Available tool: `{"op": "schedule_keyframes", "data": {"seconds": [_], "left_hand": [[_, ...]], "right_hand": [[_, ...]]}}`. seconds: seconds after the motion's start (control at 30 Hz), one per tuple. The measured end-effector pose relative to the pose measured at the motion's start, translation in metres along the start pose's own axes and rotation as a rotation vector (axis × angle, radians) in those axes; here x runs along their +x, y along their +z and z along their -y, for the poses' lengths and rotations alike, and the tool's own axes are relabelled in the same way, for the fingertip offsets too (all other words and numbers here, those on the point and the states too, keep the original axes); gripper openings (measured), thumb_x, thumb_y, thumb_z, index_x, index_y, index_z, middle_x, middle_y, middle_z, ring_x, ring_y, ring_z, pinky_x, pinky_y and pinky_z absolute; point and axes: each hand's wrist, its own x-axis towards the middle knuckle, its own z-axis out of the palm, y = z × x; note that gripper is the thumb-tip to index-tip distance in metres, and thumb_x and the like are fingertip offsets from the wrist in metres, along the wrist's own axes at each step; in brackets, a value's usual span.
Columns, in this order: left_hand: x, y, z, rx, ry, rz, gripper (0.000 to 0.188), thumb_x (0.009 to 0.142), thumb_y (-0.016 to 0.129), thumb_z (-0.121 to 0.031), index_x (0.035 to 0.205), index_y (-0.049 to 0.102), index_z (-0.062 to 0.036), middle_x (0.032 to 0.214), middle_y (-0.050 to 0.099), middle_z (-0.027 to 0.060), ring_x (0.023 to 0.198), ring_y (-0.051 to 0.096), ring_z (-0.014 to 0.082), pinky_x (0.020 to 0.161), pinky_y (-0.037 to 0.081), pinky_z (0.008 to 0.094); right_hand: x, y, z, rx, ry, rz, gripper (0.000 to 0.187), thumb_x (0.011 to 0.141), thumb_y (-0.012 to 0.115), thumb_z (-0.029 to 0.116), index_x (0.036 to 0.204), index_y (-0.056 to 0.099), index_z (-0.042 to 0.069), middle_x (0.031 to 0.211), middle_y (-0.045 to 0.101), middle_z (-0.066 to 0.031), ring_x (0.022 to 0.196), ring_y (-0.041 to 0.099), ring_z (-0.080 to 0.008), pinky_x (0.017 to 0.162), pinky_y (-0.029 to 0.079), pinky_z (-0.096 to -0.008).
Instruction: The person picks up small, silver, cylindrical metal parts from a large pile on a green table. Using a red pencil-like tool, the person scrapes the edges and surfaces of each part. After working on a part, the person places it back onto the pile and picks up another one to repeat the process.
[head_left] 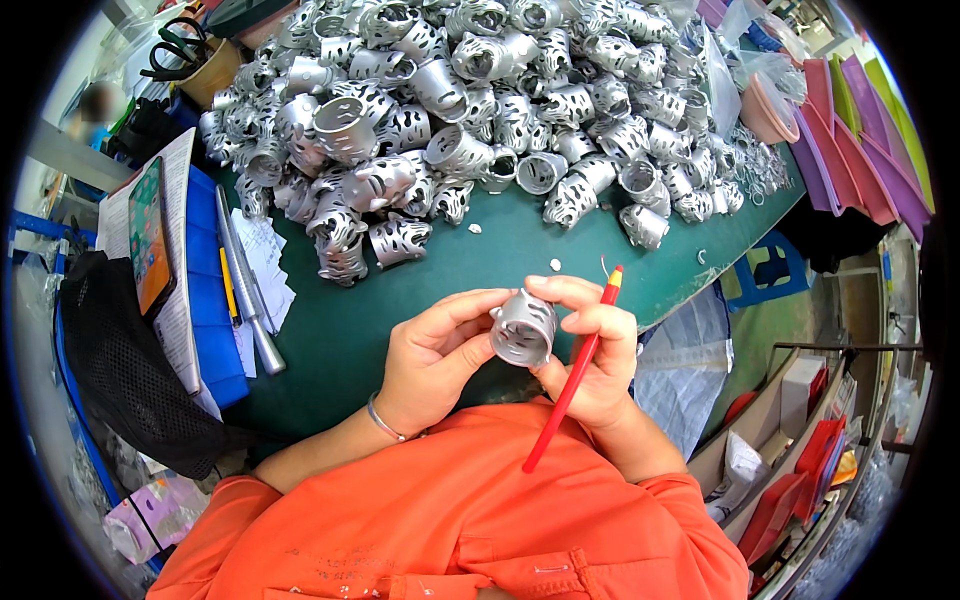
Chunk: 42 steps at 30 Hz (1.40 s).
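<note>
Between my two hands, just above the near edge of the table, is a silver metal cylinder with cut-out slots (524, 330), its open end tilted toward me. My left hand (440, 350) pinches its left side between thumb and fingers. My right hand (597, 360) grips its right side and also holds a red pencil (575, 385) between the fingers, its yellow-banded tip pointing up. Beyond the hands, a large heap of similar silver slotted cylinders (400, 240) covers the far part of the green table (480, 262).
At left a blue tray (212, 300) holds papers and a phone (148, 235); a metal rod (245, 280) and a yellow pencil (229, 285) lie beside it. A black mesh bag (120, 360) sits nearer. Far left, a cup (212, 75) holds scissors. A blue stool (775, 270) stands right of the table.
</note>
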Motion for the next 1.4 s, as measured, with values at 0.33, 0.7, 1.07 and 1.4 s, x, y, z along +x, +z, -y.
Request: {"op": "schedule_keyframes", "data": {"seconds": [0.33, 0.7, 1.07, 1.4], "left_hand": [[-0.002, 0.006, -0.012, 0.047, 0.142, 0.048, 0.014, 0.077, 0.065, -0.003, 0.089, 0.058, -0.0001, 0.085, 0.055, 0.011, 0.069, 0.051, 0.016, 0.061, 0.043, 0.0248], [0.012, 0.063, -0.094, 0.107, 0.396, 0.902, 0.013, 0.077, 0.066, -0.011, 0.078, 0.062, 0.0017, 0.075, 0.06, 0.0098, 0.065, 0.058, 0.0218, 0.055, 0.045, 0.0288], [-0.014, 0.119, -0.111, 0.608, 1.213, 0.605, 0.013, 0.067, 0.056, -0.01, 0.071, 0.06, 0.0014, 0.068, 0.053, 0.0068, 0.059, 0.053, 0.0183, 0.049, 0.04, 0.0283], [-0.015, 0.082, -0.133, 0.434, 1.128, 0.608, 0.002, 0.073, 0.054, -0.007, 0.072, 0.054, -0.0077, 0.078, 0.056, 0.0025, 0.062, 0.053, 0.0152, 0.054, 0.04, 0.0272]], "right_hand": [[-0.121, -0.141, -0.019, -0.434, 0.571, -0.911, 0.026, 0.08, 0.059, 0.002, 0.096, 0.038, 0.009, 0.091, 0.054, -0.0086, 0.075, 0.056, -0.0146, 0.056, 0.047, -0.0246], [-0.235, -0.148, -0.113, -0.192, 1.568, -0.576, 0.015, 0.079, 0.063, 0.01, 0.075, 0.05, 0.005, 0.056, 0.049, -0.0043, 0.04, 0.043, -0.0134, 0.035, 0.033, -0.0297], [-0.105, -0.222, -0.056, -1.184, 0.244, -0.84, 0.026, 0.082, 0.064, 0.013, 0.071, 0.042, 0.005, 0.062, 0.048, -0.0021, 0.058, 0.048, -0.0128, 0.052, 0.04, -0.0306], [0.013, -0.11, -0.059, -0.318, 0.655, -0.486, 0.031, 0.074, 0.072, 0.007, 0.064, 0.042, 0.005, 0.063, 0.055, -0.0024, 0.059, 0.049, -0.0076, 0.054, 0.042, -0.023]]}}
